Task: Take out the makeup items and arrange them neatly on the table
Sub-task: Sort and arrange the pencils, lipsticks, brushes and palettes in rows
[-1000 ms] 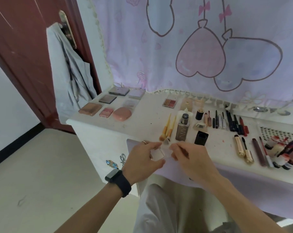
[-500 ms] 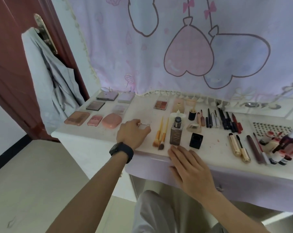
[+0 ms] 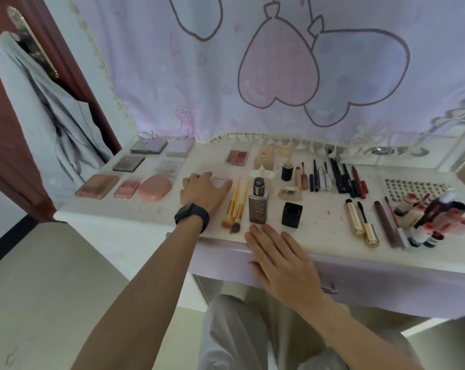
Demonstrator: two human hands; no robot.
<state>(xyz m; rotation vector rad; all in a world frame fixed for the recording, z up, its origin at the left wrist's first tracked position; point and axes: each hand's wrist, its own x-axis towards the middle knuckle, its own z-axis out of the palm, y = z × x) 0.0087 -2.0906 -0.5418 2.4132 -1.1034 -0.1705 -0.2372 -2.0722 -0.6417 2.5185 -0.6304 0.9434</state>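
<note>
Makeup lies in rows on the white dressing table [image 3: 146, 217]. My left hand [image 3: 203, 192], with a black watch on the wrist, rests on the tabletop and pinches a small clear case [image 3: 222, 179] between fingers and thumb, just left of two gold-handled brushes [image 3: 235, 206]. My right hand [image 3: 282, 260] lies flat with straight fingers on the table's front edge, its fingertips just below a brown foundation bottle [image 3: 258, 205]. Pink compacts [image 3: 154, 187] and palettes [image 3: 128, 163] sit to the left.
A black cap [image 3: 291, 213], pencils and liners [image 3: 338, 180], gold tubes [image 3: 362, 225] and a cluster of small bottles [image 3: 436, 220] fill the right side. A lilac curtain [image 3: 252, 76] hangs behind. A brown door [image 3: 2, 129] with a grey garment stands at left.
Both hands held the clear case in front of the table a second ago. The left hand has carried it onto the tabletop beside the brushes; the right hand let go and lies flat on the edge.
</note>
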